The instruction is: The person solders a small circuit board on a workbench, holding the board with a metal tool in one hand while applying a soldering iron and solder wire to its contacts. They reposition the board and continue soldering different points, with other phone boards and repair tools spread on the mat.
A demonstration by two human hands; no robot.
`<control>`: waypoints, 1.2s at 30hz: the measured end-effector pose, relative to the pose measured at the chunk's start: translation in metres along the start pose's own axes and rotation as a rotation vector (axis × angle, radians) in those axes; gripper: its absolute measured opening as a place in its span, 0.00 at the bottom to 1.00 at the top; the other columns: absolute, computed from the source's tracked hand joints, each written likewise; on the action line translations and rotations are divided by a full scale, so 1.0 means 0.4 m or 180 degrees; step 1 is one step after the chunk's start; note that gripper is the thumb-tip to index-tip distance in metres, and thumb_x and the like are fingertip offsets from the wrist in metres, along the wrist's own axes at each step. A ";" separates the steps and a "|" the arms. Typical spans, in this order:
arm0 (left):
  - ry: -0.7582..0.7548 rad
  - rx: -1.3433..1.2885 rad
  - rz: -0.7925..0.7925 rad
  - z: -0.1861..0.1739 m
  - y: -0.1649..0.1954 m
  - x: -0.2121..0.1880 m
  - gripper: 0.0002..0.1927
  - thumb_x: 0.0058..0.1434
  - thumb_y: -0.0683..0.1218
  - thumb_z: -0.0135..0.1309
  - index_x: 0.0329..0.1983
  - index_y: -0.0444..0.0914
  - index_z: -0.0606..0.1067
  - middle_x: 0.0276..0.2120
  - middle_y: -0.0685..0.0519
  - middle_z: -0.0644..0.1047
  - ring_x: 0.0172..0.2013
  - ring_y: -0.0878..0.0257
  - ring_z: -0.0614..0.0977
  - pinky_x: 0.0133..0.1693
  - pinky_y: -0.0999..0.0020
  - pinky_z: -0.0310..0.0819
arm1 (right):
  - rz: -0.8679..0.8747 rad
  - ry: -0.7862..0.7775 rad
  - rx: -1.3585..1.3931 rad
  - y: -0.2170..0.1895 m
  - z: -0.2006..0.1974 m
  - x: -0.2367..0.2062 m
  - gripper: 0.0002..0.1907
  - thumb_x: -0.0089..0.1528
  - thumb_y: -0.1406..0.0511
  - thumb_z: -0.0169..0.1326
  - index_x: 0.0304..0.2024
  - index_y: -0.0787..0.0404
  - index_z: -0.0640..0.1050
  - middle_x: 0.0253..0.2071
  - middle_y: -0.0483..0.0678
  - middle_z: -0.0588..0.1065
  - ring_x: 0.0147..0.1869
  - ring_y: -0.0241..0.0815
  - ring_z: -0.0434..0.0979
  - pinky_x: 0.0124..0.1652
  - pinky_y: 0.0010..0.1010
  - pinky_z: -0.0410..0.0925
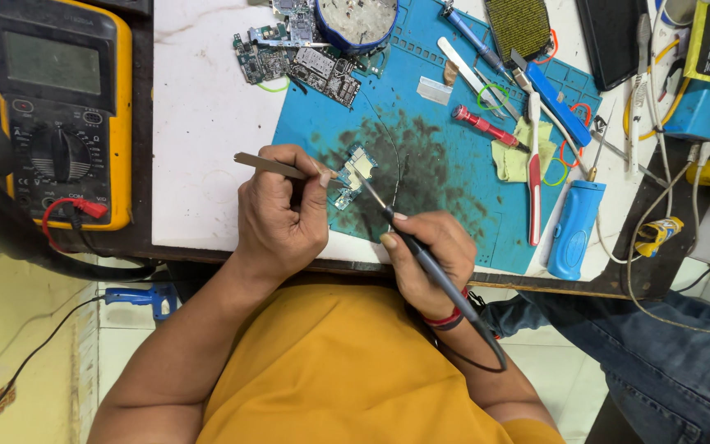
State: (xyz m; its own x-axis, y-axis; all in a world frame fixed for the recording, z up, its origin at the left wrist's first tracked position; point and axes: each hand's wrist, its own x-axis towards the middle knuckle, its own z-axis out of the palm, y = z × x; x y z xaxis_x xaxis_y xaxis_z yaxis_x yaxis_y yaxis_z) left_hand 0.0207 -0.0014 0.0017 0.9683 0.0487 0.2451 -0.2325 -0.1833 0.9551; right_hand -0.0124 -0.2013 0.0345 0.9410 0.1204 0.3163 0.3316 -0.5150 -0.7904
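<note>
Hidden and cut off
The yellow multimeter [61, 107] and round tin [358, 21] run past the top edge; circuit board [352, 175] parts too small to tell.

At frame centre, the left hand [279, 215] pinched tweezers [277, 167] and the right hand [429, 251] held a soldering iron [421, 251], both tips on a small circuit board [353, 174] lying on the blue mat [454, 164].

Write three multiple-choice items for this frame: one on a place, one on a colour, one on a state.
1. Where does the small circuit board lie?
A. on the blue mat
B. on the multimeter
C. on the floor

2. What colour is the multimeter casing?
A. green
B. yellow
C. white

3. What does the right hand hold?
A. nothing
B. a cloth
C. a soldering iron

Answers: 1 A, the board rests on the stained mat between the hands. 2 B, its shell shows yellow around the black face. 3 C, fingers grip the dark handle, tip at the board, while the left hand holds tweezers.
</note>
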 end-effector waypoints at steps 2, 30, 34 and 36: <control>0.0002 -0.0003 0.0009 0.001 0.001 -0.001 0.10 0.74 0.35 0.52 0.50 0.33 0.62 0.36 0.46 0.80 0.32 0.64 0.84 0.33 0.73 0.78 | -0.0030 -0.0059 -0.0040 -0.001 -0.005 -0.002 0.08 0.60 0.74 0.63 0.42 0.67 0.79 0.34 0.53 0.78 0.34 0.46 0.79 0.37 0.30 0.70; -0.0013 0.0042 0.0035 0.000 0.001 0.000 0.10 0.73 0.35 0.52 0.49 0.33 0.62 0.36 0.47 0.80 0.30 0.66 0.83 0.31 0.73 0.77 | -0.0351 -0.0108 -0.0128 -0.003 0.007 0.014 0.07 0.58 0.75 0.63 0.35 0.66 0.77 0.29 0.52 0.78 0.31 0.46 0.80 0.35 0.30 0.72; -0.0024 0.0016 0.0021 0.000 0.001 -0.001 0.10 0.74 0.35 0.52 0.49 0.34 0.62 0.36 0.47 0.80 0.31 0.66 0.83 0.31 0.74 0.77 | -0.0325 -0.0094 -0.0123 -0.005 0.008 0.014 0.07 0.58 0.75 0.63 0.36 0.66 0.77 0.30 0.52 0.78 0.32 0.46 0.81 0.35 0.31 0.72; -0.0028 0.0018 0.0026 0.000 0.000 0.001 0.10 0.73 0.35 0.52 0.49 0.33 0.62 0.36 0.46 0.80 0.29 0.66 0.82 0.30 0.74 0.76 | -0.0385 -0.0076 -0.0179 -0.004 0.012 0.013 0.07 0.57 0.75 0.63 0.36 0.66 0.77 0.29 0.51 0.78 0.31 0.46 0.81 0.35 0.31 0.72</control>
State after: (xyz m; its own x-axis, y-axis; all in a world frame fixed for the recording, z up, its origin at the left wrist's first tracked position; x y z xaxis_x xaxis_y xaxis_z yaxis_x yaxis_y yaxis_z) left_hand 0.0212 -0.0012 0.0018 0.9671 0.0387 0.2515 -0.2401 -0.1894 0.9521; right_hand -0.0076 -0.1958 0.0348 0.8959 0.2043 0.3945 0.4391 -0.5422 -0.7164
